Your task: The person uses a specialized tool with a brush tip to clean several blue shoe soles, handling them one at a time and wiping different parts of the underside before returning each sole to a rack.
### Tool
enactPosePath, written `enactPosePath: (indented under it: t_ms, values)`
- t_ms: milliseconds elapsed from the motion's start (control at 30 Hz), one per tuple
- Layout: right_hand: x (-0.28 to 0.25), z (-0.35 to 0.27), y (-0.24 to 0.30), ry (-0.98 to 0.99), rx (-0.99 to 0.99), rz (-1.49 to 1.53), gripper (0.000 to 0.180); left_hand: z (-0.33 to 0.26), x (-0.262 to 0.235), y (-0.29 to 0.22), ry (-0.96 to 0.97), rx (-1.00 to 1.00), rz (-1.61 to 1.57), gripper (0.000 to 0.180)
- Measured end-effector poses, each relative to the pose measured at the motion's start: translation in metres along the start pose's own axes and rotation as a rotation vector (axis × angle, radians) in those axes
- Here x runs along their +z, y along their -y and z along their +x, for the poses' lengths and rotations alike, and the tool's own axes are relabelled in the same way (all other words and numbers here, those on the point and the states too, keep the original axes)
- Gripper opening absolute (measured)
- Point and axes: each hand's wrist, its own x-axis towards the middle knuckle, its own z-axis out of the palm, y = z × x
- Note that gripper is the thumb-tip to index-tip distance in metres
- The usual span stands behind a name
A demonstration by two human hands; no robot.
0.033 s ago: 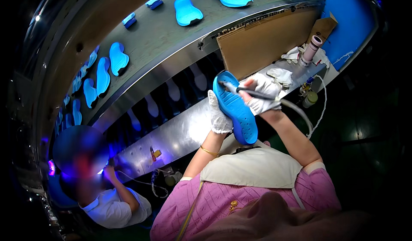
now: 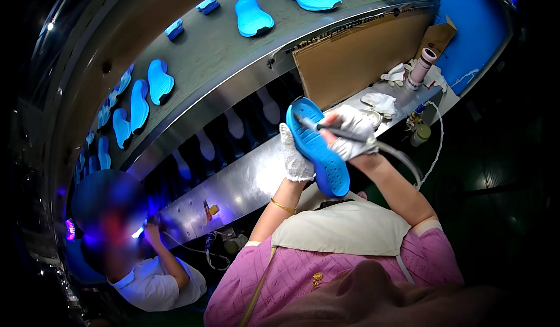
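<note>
Fingers (image 2: 357, 130) of your right hand (image 2: 350, 133) are closed around a pen-like tool (image 2: 326, 127), its tip on the blue sole (image 2: 318, 147); nothing has shifted between the two pictures.
Beyond them runs the conveyor (image 2: 233, 53) with more soles; your gloved left hand (image 2: 294, 155) grips the sole's edge, below the tabletop (image 2: 245, 181).

Single head-worn fisheye view, steeply downward and close over the metal workbench (image 2: 245, 181), conveyor (image 2: 233, 53) beyond.
</note>
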Motion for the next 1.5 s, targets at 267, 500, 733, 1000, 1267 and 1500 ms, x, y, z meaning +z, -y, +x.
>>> enactPosePath:
  t_ms: [267, 500, 733, 1000, 1267, 1500]
  values:
    - [-0.001, -0.013, 0.018, 0.096, 0.123, 0.027, 0.016, 0.0, -0.009, -0.022, -0.008, -0.029, 0.099, 0.08]
    - [-0.017, -0.029, 0.019, 0.244, 0.342, 0.257, 0.012, -0.023, -0.005, -0.032, 0.231, -0.133, 0.111, 0.076]
    - [-0.017, -0.038, 0.011, 0.274, 0.157, 0.337, 0.011, -0.017, -0.03, -0.008, 0.078, -0.124, 0.328, 0.083]
    - [-0.006, -0.023, 0.011, 0.244, -0.052, 0.208, 0.012, 0.024, -0.017, -0.021, 0.339, -0.097, -0.084, 0.108]
    - [-0.002, -0.027, 0.019, 0.344, 0.32, 0.51, 0.007, 0.026, 0.006, -0.044, 0.594, 0.058, -0.268, 0.115]
    - [-0.007, -0.021, 0.013, 0.233, 0.532, 0.614, 0.015, 0.026, 0.001, -0.062, 0.652, 0.105, -0.135, 0.121]
